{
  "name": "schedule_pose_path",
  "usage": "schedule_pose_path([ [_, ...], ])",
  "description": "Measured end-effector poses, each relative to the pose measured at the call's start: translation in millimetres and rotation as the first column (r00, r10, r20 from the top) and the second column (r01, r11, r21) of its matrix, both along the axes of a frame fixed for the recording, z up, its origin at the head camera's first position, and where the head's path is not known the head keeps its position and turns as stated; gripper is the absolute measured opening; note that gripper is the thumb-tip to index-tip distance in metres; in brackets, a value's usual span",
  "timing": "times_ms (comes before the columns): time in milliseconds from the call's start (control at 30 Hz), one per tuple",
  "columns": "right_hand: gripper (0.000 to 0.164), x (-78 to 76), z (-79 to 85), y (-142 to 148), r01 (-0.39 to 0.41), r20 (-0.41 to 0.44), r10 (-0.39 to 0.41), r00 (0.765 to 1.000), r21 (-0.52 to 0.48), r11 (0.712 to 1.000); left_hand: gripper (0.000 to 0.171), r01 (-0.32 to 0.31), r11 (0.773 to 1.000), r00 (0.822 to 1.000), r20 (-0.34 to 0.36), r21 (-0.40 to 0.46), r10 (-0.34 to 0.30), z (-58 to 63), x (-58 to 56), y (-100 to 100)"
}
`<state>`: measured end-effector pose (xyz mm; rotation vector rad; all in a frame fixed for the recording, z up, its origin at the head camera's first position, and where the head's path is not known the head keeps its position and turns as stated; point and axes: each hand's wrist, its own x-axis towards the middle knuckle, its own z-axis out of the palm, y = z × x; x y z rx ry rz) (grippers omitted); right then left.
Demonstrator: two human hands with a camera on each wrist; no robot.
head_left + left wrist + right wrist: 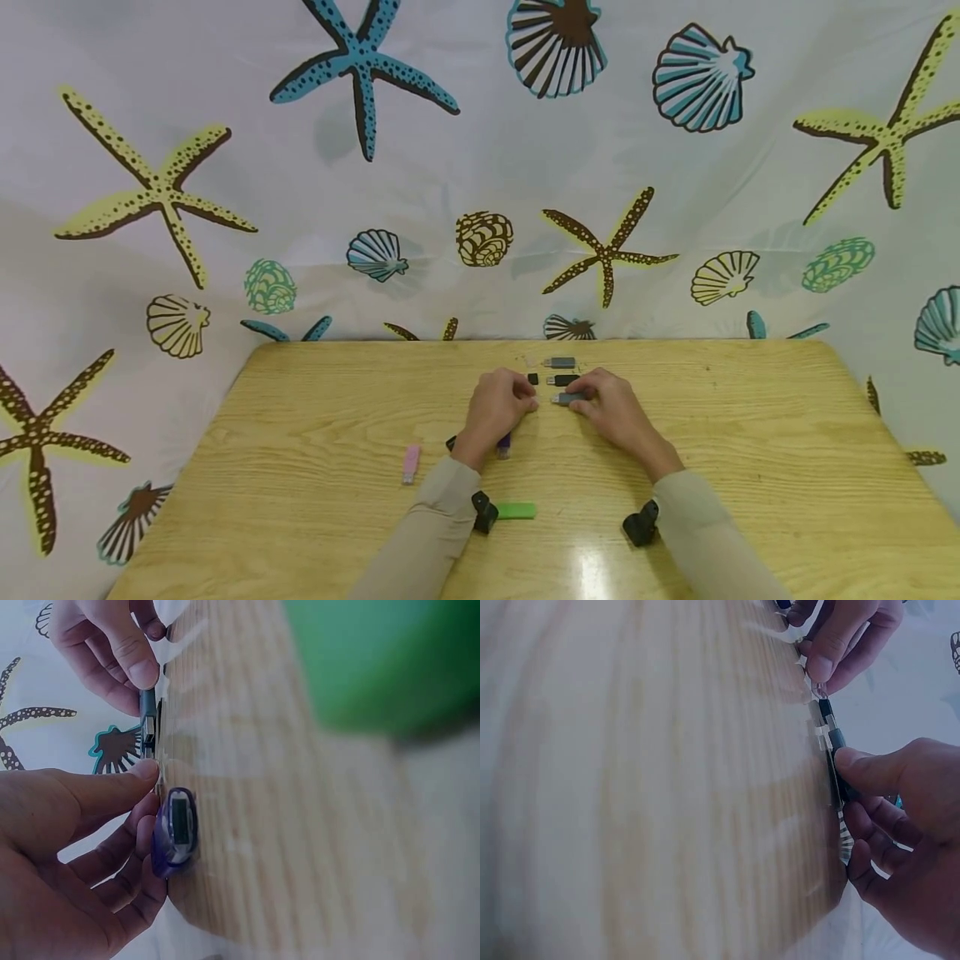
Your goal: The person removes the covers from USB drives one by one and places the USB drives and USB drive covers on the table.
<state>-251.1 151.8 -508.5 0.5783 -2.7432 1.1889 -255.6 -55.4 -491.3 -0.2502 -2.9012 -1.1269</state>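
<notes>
My right hand [611, 408] pinches a grey USB stick [562, 399] between thumb and fingers, low at the tabletop, its metal plug pointing left. Facing it across a small gap, my left hand [498, 410] holds a small clear cap [819, 690] at the fingertips; the fingers hide most of it. Behind the right fingers lie a black USB stick [561, 380] and another grey USB stick [559, 362], both with plugs to the left. A small black cap [533, 378] lies beside the left fingers. Under the left hand is a purple USB stick [174, 832], partly covered in the head view.
A pink USB stick [411, 464] lies left of the left forearm. A green stick-shaped thing [517, 511] sits near the left wrist camera, and a dark object [451, 443] shows partly behind the left wrist. A patterned cloth [420, 292] hangs behind the wooden table [315, 517].
</notes>
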Motion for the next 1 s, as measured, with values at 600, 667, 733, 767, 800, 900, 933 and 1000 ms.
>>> schedule_pose_path([
  [600,0.019,0.4,2.6,0,0.028,0.042,-0.028,0.999,0.001,1.000,0.014,0.029,0.999,1.000,0.011,0.019,-0.029,4.4,1.2,-1],
  [667,0.020,1.8,5.3,2,0.041,0.040,-0.041,0.998,-0.017,0.999,0.014,0.039,0.998,0.999,0.010,0.042,-0.040,6.0,0.8,-1],
  [733,0.021,3.6,7.0,4,0.053,0.033,-0.052,0.998,-0.032,0.998,0.014,0.059,0.995,0.998,-0.001,0.076,-0.060,7.6,1.4,-3],
  [767,0.021,4.7,7.4,5,0.057,0.024,-0.056,0.998,-0.041,0.998,0.013,0.070,0.993,0.998,-0.007,0.095,-0.070,8.3,2.0,-4],
  [800,0.020,6.1,7.6,6,0.061,0.014,-0.061,0.998,-0.047,0.997,0.013,0.080,0.991,0.997,-0.014,0.112,-0.079,8.4,2.8,-5],
  [900,0.020,12.3,7.3,8,0.067,0.010,-0.067,0.998,-0.068,0.995,0.013,0.099,0.985,0.995,-0.024,0.144,-0.096,7.4,7.4,-12],
  [933,0.020,14.7,7.2,9,0.065,0.011,-0.065,0.998,-0.076,0.995,0.012,0.100,0.984,0.995,-0.024,0.149,-0.098,6.3,9.1,-15],
  [1000,0.021,19.3,7.2,9,0.057,0.011,-0.056,0.998,-0.096,0.994,0.012,0.096,0.982,0.995,-0.017,0.160,-0.094,4.6,12.5,-21],
])
